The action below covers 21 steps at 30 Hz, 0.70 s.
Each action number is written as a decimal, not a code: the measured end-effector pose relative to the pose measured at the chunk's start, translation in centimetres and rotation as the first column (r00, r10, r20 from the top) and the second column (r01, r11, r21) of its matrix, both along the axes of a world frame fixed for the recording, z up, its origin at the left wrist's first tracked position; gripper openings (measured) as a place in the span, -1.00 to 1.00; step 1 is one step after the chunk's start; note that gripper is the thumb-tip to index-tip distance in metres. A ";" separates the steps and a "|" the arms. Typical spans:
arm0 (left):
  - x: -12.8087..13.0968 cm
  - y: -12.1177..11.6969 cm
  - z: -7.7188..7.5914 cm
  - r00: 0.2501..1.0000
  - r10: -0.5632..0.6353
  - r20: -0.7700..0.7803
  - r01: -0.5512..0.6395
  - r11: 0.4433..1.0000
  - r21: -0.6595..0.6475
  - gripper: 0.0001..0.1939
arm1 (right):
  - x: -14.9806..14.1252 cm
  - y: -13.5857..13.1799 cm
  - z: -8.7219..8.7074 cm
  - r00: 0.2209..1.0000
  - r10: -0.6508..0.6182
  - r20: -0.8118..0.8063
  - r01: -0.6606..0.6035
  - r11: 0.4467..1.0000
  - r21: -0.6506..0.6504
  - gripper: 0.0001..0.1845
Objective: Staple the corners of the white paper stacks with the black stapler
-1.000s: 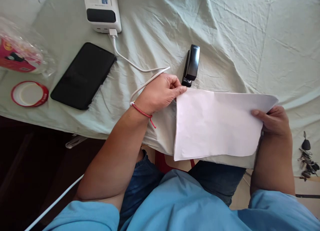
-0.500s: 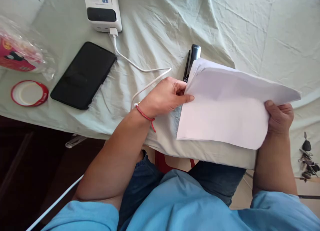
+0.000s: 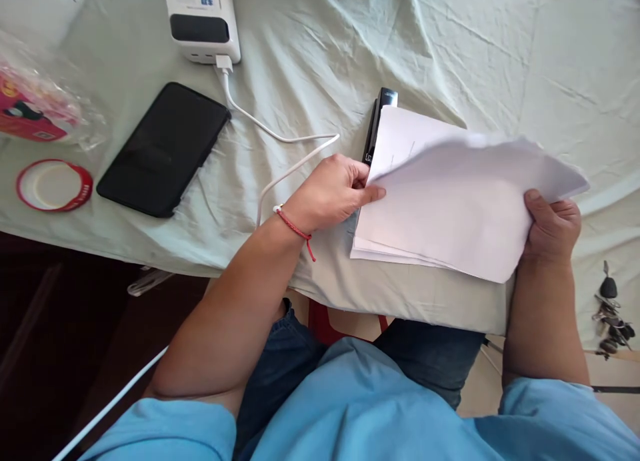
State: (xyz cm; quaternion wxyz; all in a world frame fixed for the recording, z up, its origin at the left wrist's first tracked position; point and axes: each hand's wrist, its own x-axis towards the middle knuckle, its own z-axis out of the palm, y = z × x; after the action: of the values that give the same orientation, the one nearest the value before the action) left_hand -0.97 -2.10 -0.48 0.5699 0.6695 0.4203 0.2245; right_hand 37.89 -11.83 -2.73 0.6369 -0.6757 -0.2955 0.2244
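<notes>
Paper sheets (image 3: 445,214), right of centre — at least two, overlapping — span the gap between both hands on my feed. I see the left hand (image 3: 334,191) pinching their left edge, and the right hand (image 3: 553,231) closed on their right edge. Around them I count one partly covered stapler (image 3: 375,128), one power bank (image 3: 203,24) and one phone (image 3: 164,149) upper left, one keyring (image 3: 611,314) lower right.

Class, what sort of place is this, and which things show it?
Probably somewhere for desk work, though whether home or office I cannot tell: paper, a stapler partly hidden by it, and a cloth spread beneath them.
</notes>
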 end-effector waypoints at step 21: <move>0.2 0.0 0.5 0.996 -0.012 -0.091 0.014 1.000 0.019 -0.42 | 0.8 0.2 0.2 0.995 -0.059 0.075 0.063 0.996 -0.058 -0.53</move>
State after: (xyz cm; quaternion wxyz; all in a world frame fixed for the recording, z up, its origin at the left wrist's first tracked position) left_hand -0.77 -2.06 0.02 0.5452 0.6873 0.4392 0.1939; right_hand 38.67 -11.58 -2.58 0.6116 -0.7112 -0.2909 0.1886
